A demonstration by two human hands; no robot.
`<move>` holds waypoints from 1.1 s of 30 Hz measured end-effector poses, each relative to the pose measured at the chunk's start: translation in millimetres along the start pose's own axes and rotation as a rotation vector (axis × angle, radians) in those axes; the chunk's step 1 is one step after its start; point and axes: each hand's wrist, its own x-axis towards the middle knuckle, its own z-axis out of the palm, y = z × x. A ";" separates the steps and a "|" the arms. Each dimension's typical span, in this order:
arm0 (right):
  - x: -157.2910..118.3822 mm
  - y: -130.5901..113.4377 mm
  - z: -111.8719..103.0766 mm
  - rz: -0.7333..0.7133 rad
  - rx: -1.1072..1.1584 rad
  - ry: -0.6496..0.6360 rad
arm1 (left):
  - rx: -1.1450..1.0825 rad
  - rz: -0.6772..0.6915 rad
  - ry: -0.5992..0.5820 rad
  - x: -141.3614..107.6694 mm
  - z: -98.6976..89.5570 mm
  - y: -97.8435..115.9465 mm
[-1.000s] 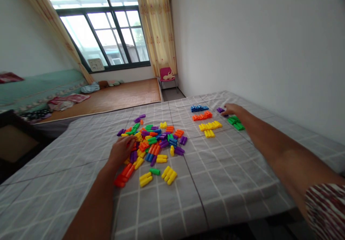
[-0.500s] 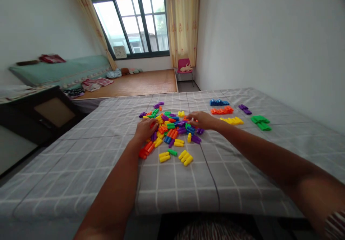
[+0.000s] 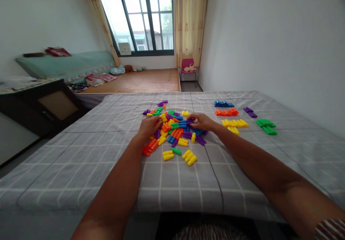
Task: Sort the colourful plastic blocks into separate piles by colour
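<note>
A loose heap of bullet-shaped plastic building pegs (image 3: 176, 133) in yellow, orange, green, blue and purple lies mid-table. At its left side my left hand (image 3: 150, 127) rests with the fingers curled in among the pegs; what they hold, if anything, is hidden. My right hand (image 3: 202, 121) is at the heap's right side, thumb and fingers closed round a purple peg (image 3: 189, 122). Blue pegs (image 3: 182, 124) lie just left of those fingertips. Nearer to me are a yellow group (image 3: 189, 157), a yellow pair (image 3: 168, 155) and a green peg (image 3: 176, 151).
Sorted by colour on the right are blue (image 3: 224, 104), orange (image 3: 226, 112), yellow (image 3: 235, 123), purple (image 3: 250, 112) and green (image 3: 266, 126) groups. A grey checked cloth (image 3: 107, 175) covers the table. Beyond stand a bed (image 3: 151, 78), a pink chair (image 3: 188, 64) and a dark cabinet (image 3: 48, 105).
The view has shifted slightly, moving the scene rightward. My right fingers have closed on a purple peg, and pegs beside them have shifted. My left hand stays at the heap's left side.
</note>
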 end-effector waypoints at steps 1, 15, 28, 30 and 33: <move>-0.5 0.8 -0.9 -0.002 -0.004 0.029 | -0.007 0.007 0.013 0.4 -1.4 0.4; 3.7 -7.4 18.1 -0.127 0.095 0.225 | -0.157 0.338 0.069 -2.6 -12.6 58.9; -34.8 119.6 -104.8 0.437 -0.005 0.502 | -0.195 0.303 0.083 5.8 0.5 24.6; -66.1 161.1 -134.9 0.609 -0.171 0.471 | -0.194 0.306 0.088 6.9 2.5 23.0; -112.6 211.1 -169.9 0.870 -0.394 0.361 | -0.199 0.319 0.093 8.9 5.5 20.0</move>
